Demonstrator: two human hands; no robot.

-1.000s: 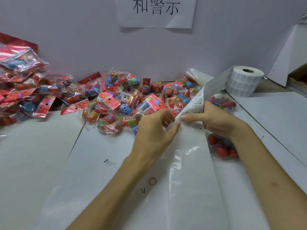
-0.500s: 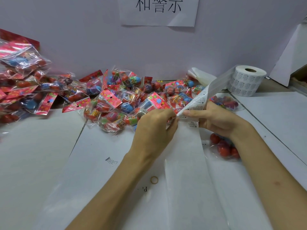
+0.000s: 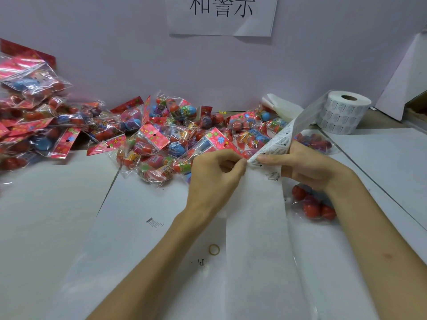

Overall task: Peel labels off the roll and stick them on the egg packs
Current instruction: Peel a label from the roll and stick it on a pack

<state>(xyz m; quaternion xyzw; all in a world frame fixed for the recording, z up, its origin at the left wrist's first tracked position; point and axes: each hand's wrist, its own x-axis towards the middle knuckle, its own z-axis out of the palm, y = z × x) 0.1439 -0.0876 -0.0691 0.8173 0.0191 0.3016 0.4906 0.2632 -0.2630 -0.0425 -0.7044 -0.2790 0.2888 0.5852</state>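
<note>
A white label roll [image 3: 344, 113] stands at the back right, and its strip [image 3: 277, 144] runs down to my hands and on towards me as bare backing paper [image 3: 254, 227]. My right hand [image 3: 307, 165] holds the strip at the fold, fingers stretched along it. My left hand [image 3: 217, 179] pinches at the strip's left edge by a label. Clear egg packs with red header cards [image 3: 161, 144] lie heaped behind my hands. One egg pack [image 3: 312, 206] lies under my right wrist and another [image 3: 314, 140] behind my right hand.
A second heap of egg packs [image 3: 30, 116] is piled at the far left against the wall. A rubber band [image 3: 213, 249] lies on the white table sheet [image 3: 57, 227] near my left forearm. A paper sign [image 3: 221, 15] hangs on the wall.
Both hands have shifted slightly up the strip, and more bare backing paper lies towards me. My left fingertips have closed onto the strip's edge.
</note>
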